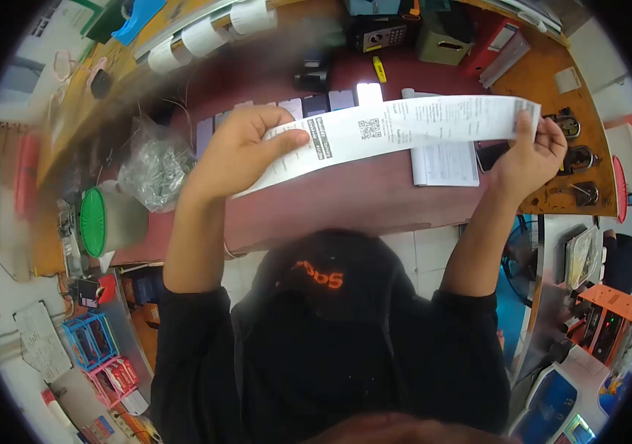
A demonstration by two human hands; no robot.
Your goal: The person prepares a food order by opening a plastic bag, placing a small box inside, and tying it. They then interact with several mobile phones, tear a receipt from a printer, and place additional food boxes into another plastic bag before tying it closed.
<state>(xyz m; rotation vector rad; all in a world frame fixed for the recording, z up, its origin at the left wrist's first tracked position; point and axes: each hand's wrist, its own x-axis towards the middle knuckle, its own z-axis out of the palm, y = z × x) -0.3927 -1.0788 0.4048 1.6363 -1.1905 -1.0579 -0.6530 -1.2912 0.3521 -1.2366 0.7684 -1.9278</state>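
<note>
A long white printed receipt (419, 122) with a QR code stretches sideways between my two hands, above the dark red desk. My left hand (245, 144) pinches it near its left end, thumb on top. At the right end, my right hand (529, 152) grips the paper with the thumb in front and the fingers curled behind. Below the strip, an open notebook (445, 164) lies on the desk. A dark phone (490, 155) rests beside the notebook, near my right hand. Several phones (342, 101) stand in a row behind the receipt, partly hidden by it.
On the left are a crumpled clear plastic bag (154, 166) and a container with a green lid (94, 222). A yellow highlighter (379, 69), a black safe (381, 35), an olive box (445, 37) and a red binder (490, 46) sit at the back. A fan (519, 251) stands lower right.
</note>
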